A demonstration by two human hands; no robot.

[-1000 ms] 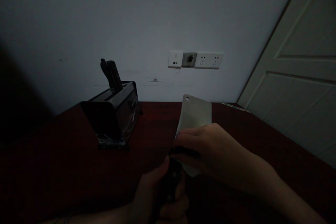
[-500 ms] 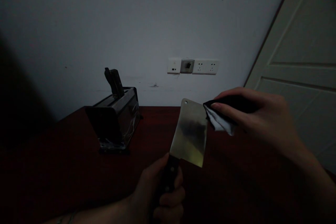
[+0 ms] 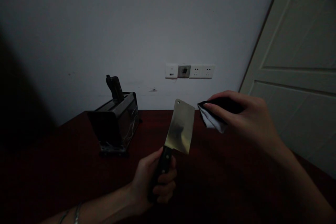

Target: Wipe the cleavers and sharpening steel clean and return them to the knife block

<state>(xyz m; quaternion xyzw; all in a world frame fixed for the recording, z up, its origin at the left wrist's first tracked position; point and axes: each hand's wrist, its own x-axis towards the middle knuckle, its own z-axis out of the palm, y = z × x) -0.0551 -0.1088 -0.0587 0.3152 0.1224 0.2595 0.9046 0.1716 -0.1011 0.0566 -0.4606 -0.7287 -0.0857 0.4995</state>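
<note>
My left hand (image 3: 157, 176) is wrapped round the black riveted handle of a cleaver (image 3: 181, 126). Its broad metal blade points up and away from me, with a small hole near the top corner and a dark reflection on its face. To the right, my right hand (image 3: 241, 112) pinches a folded black-and-white cloth (image 3: 211, 119) between thumb and fingers. A narrow gap separates the cloth from the blade's edge. Both hands are raised above the dark red table.
A knife block (image 3: 118, 122) with black knife handles (image 3: 114, 86) standing in it is at the left on the table (image 3: 157, 117). Sockets and a switch (image 3: 184, 71) are on the wall behind. A panelled door (image 3: 296, 59) stands at the right.
The cleaver and my left hand have moved a little up and left. My right hand with the cloth has also shifted left, and a gap now shows between cloth and blade.
</note>
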